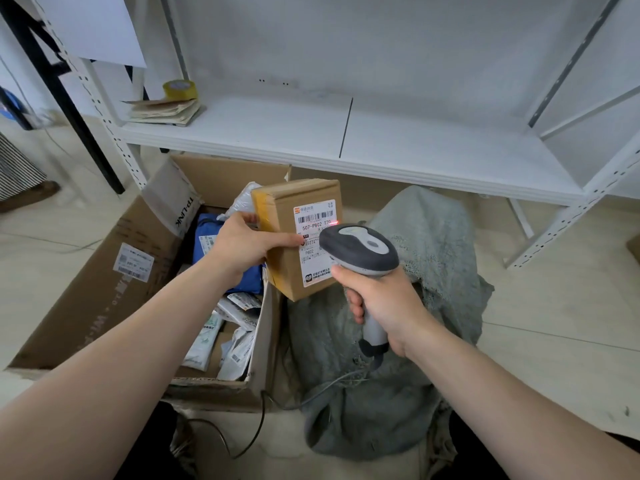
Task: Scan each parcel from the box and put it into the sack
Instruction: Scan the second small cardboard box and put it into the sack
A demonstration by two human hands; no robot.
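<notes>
Aloft, left hand point(247, 247) holds parcel point(284, 216) (scanner point(360, 249) beside) over box point(266, 341) rim.

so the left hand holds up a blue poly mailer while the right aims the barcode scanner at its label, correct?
No. Head view: the left hand holds up a brown cardboard parcel; the blue mailer lies in the box. The right hand does aim the barcode scanner at the parcel's label.
</notes>
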